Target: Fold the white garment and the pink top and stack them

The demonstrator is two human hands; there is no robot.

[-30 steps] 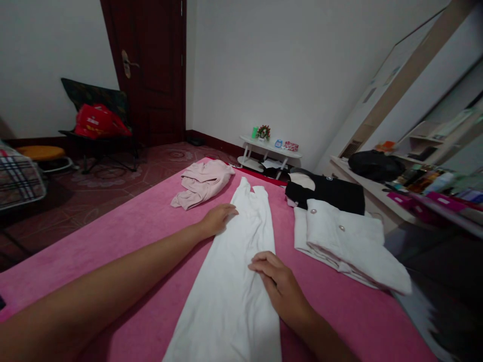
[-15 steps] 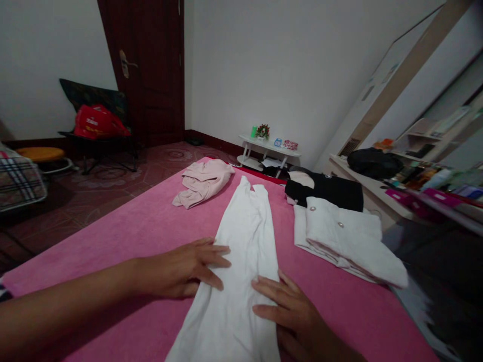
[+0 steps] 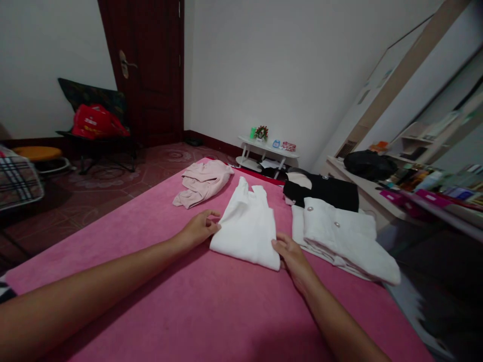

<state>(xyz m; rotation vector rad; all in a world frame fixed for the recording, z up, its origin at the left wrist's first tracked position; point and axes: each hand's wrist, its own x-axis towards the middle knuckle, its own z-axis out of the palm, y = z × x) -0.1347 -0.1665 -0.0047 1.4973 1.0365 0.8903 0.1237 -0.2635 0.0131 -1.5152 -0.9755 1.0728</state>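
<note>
A white garment (image 3: 247,229), perhaps a shirt, lies folded over on itself on the pink bed cover (image 3: 181,301), its narrow far end pointing away from me. My left hand (image 3: 200,227) pinches the garment's left edge between thumb and fingers. At the near right corner, my right hand (image 3: 293,255) grips the cloth, thumb on top and the other fingers partly hidden beneath. A crumpled pale pink garment (image 3: 207,181) rests beyond my left hand. To the right sits a folded white garment with round buttons (image 3: 339,231).
Black folded clothing (image 3: 332,191) lies behind the buttoned garment. A cluttered desk (image 3: 381,188) stands along the right side. Past the bed's far edge is a small white table (image 3: 260,143). A chair with a red bag (image 3: 96,122) is at the left by the door.
The near part of the white garment has been folded away from me over the far part, making it much shorter. Both hands have moved forward to its side edges.
</note>
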